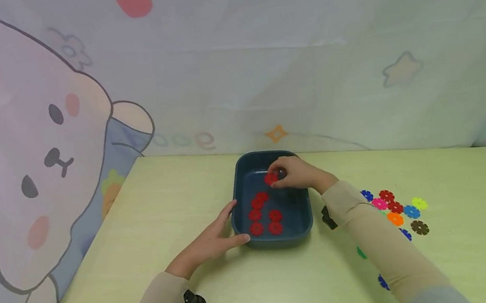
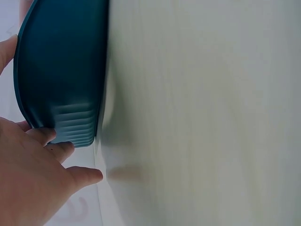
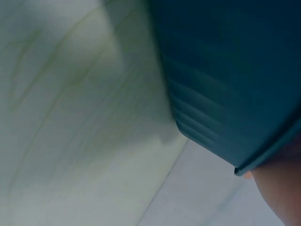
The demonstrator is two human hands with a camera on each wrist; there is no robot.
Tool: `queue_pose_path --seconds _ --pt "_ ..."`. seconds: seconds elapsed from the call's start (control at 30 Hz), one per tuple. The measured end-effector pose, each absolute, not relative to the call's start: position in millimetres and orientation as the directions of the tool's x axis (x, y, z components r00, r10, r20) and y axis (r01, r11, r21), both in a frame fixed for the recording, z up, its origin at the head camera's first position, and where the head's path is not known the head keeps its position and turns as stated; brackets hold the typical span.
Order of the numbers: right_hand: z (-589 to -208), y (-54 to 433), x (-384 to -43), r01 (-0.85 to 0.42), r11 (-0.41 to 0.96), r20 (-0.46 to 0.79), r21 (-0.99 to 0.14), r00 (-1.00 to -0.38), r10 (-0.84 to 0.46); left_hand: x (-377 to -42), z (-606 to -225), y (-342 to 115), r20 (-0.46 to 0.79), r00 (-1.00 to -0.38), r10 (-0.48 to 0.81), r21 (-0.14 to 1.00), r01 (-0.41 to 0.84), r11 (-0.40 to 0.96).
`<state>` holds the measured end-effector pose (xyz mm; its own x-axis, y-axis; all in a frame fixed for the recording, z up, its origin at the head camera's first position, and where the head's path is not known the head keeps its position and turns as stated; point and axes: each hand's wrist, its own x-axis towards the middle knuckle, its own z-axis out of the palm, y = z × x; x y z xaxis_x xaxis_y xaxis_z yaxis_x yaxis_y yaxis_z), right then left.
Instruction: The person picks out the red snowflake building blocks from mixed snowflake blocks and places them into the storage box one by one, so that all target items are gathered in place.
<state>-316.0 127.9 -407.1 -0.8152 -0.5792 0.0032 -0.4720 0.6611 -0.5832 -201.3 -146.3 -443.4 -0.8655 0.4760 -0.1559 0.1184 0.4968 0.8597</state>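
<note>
A dark blue plastic bin (image 1: 297, 209) stands on the table with several red flower-shaped discs (image 1: 254, 215) lying flat on its floor. My left hand (image 1: 209, 241) rests against the bin's left side, thumb at the near corner and fingers spread along the wall. In the left wrist view, the fingertips of that left hand (image 2: 40, 165) touch the bin's ribbed outer wall. My right hand (image 1: 296, 172) reaches over the far right rim and pinches a red flower-shaped disc (image 1: 270, 178) above the bin's inside. Only a bit of the right hand (image 3: 282, 188) shows beyond the rim in the right wrist view.
To the right, partly behind the right sleeve (image 1: 376, 241), lie loose flower-shaped discs in blue, pink, red, orange, yellow and green, with a brown disc (image 1: 419, 228) among them. A printed cloth backdrop (image 1: 258, 64) hangs along the table's far edge.
</note>
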Motion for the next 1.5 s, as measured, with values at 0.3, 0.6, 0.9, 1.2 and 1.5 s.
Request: queue_pose_path --seconds 0.3,0.6,0.9,1.2,1.5 --pt "-416 120 -331 -0.518 0.690 -0.024 -0.505 -0.791 -0.612 -200 -443 -143 -0.165 -0.866 0.471 0.861 0.107 0.498" --pt "-424 112 -339 -0.510 0.694 -0.124 -0.509 -0.754 -0.645 -196 -445 -142 -0.174 -0.869 0.463 0.870 0.084 0.486" --pt "-422 110 -339 -0.504 0.728 -0.190 -0.465 -0.746 -0.638 -196 -444 -142 -0.179 -0.872 0.455 0.861 0.085 0.501" --pt "-426 111 -339 -0.514 0.754 -0.213 -0.409 -0.750 -0.626 -197 -443 -140 -0.174 -0.872 0.458 0.862 0.090 0.498" --pt "-418 114 -333 -0.575 0.701 -0.088 -0.422 -0.744 -0.663 -197 -442 -140 -0.173 -0.871 0.459 0.867 0.086 0.491"
